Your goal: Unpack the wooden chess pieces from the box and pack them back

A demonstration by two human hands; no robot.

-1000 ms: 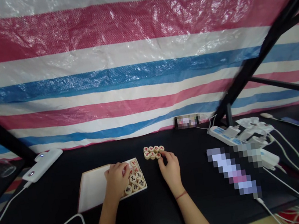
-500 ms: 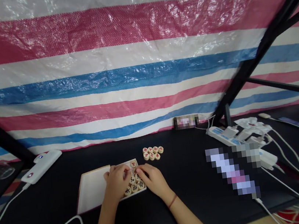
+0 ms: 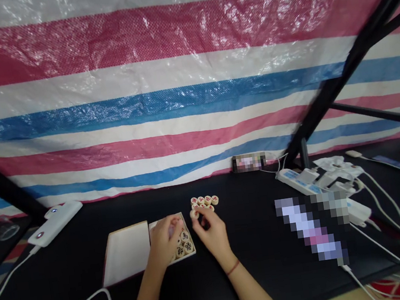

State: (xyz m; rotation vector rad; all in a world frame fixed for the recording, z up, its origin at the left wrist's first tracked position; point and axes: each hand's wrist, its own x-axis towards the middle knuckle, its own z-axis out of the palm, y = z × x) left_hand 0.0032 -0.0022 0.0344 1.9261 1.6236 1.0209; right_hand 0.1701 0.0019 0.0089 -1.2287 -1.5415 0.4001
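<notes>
My right hand (image 3: 211,230) pinches a xiangqi piece (image 3: 194,214), a pale round disc, at the front left of two short rows of red-marked pieces (image 3: 207,200) on the black table. My left hand (image 3: 165,237) is over the white box (image 3: 194,251), thumb and fingers curled together near its far right corner. Whatever those fingers hold, if anything, is hidden. Black-marked pieces (image 3: 188,247) lie face up in the box, partly covered by that hand. Joined to the box's left side, the lid (image 3: 127,252) lies open.
A white device with a cable (image 3: 56,223) lies at the left. On the right are a power strip (image 3: 297,181) with plugs and cables, and a blurred phone-like thing (image 3: 310,229). Another phone-like thing (image 3: 249,163) leans on the striped sheet (image 3: 184,142) behind.
My right hand went from the table rows to the box, then returned to the rows with a piece. My left hand has shifted slightly right and farther over the box.
</notes>
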